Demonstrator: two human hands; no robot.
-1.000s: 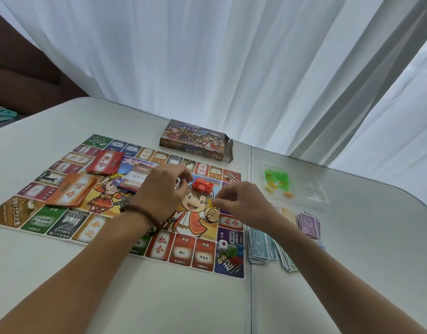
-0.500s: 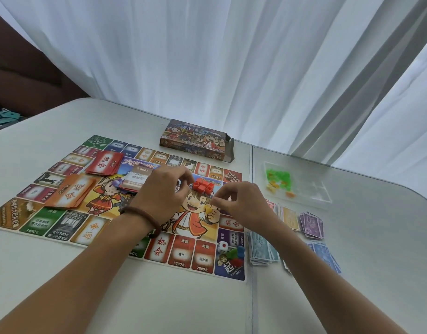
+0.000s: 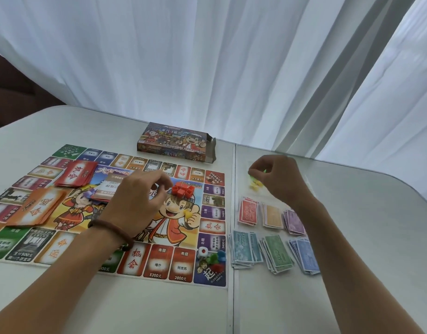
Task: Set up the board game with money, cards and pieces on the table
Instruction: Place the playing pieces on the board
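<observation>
Here | left hand [image 3: 132, 203] curled beside red houses [image 3: 183, 189], contents indeterminate | right hand [image 3: 280, 182] pinched at loose pieces [image 3: 254, 184], hold unconfirmed, likely fetching houses for board [image 3: 181, 263].

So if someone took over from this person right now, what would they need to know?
Left hand: fingers curled beside the red houses on the board; grip unclear.
Right hand: curled over the green and yellow pieces right of the board; grip unclear.
Done: card decks on the board, six money stacks beside it, die and pawns on the start corner.
Left, probably: placing the green and yellow pieces.
</observation>
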